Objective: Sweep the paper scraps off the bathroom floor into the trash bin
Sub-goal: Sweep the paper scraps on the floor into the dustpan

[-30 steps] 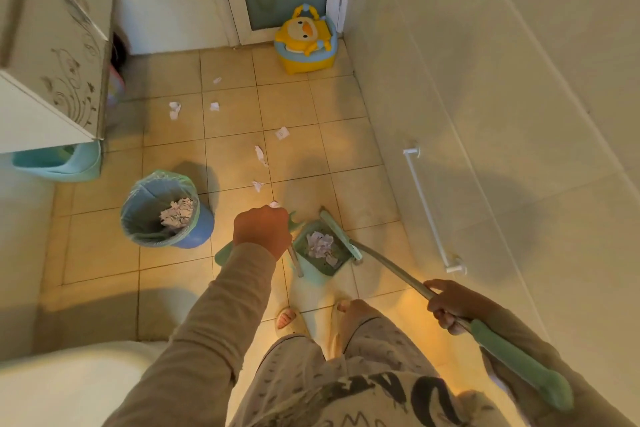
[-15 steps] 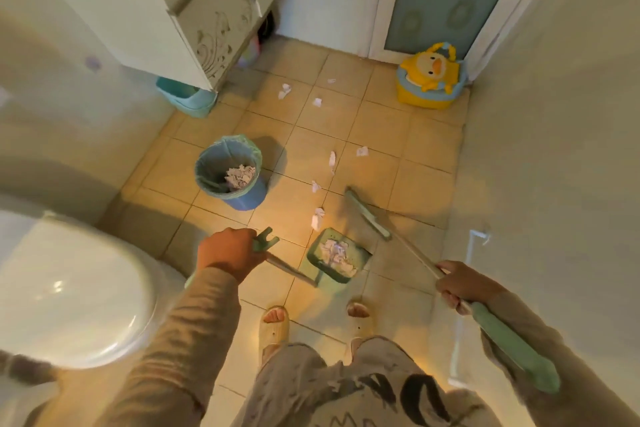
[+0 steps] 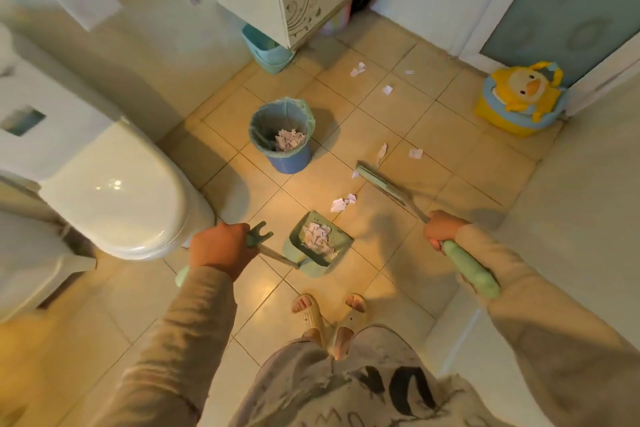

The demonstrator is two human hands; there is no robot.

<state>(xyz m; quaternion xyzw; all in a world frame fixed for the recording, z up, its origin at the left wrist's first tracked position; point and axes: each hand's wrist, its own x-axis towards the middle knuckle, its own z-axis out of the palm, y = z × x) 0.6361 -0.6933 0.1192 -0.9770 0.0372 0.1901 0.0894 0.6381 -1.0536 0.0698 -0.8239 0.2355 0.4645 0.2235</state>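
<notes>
Head view: left hand [image 3: 221, 250] gripping dustpan handle, loaded dustpan [image 3: 313, 269] on tiles just right of it; right hand [image 3: 441, 229] clasping broom [image 3: 382, 186], bristles beyond crumpled paper scraps [image 3: 343, 203]; lined trash bin [image 3: 289, 159] further left; broom farther from dustpan than half a second ago

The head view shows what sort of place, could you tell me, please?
Most likely a home bathroom: a white toilet stands at left, a yellow duck potty sits by the frosted door, and tiles cover the floor.
</notes>
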